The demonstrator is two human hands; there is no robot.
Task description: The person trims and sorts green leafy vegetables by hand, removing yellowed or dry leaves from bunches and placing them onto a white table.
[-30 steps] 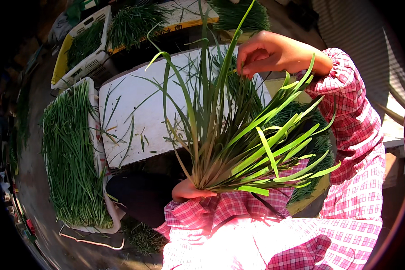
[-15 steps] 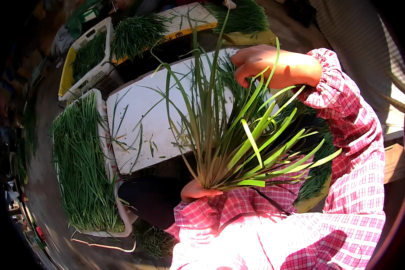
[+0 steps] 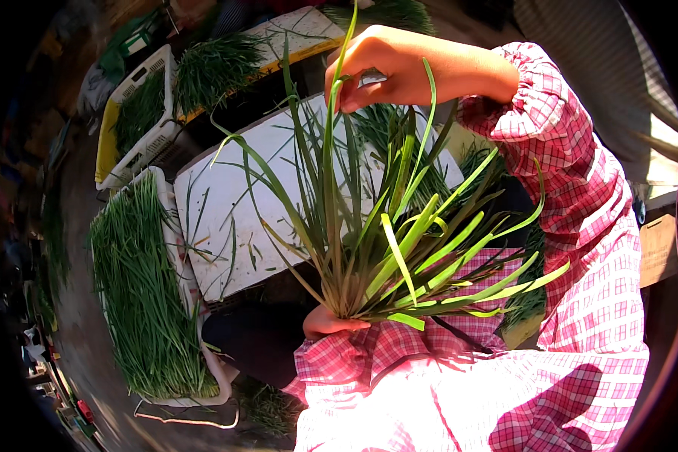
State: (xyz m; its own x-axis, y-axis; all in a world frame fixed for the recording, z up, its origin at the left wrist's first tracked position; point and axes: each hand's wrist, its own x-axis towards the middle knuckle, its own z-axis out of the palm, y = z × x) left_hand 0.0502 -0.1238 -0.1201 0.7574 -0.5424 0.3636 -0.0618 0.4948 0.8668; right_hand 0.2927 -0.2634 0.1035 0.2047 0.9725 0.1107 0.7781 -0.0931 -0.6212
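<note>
My left hand point(image 3: 330, 322) grips the base of a bunch of long green chive-like leaves point(image 3: 384, 241) that fans upward and to the right. Higher up, my right hand point(image 3: 388, 66) pinches the tip of one long leaf from that bunch, pulling it up straight. Both arms wear pink checked sleeves. Beneath the bunch lies a white board point(image 3: 233, 203) with a few stray leaves on it.
A white tray point(image 3: 175, 248) heaped with cut green leaves lies at the left. A yellow and white crate point(image 3: 132, 151) with more greens stands further back, beside another pile of greens point(image 3: 215, 64) on a board. More greens lie at the right under my arm.
My right hand has risen and drawn a single leaf up out of the bunch. My left hand keeps its hold on the base of the bunch.
</note>
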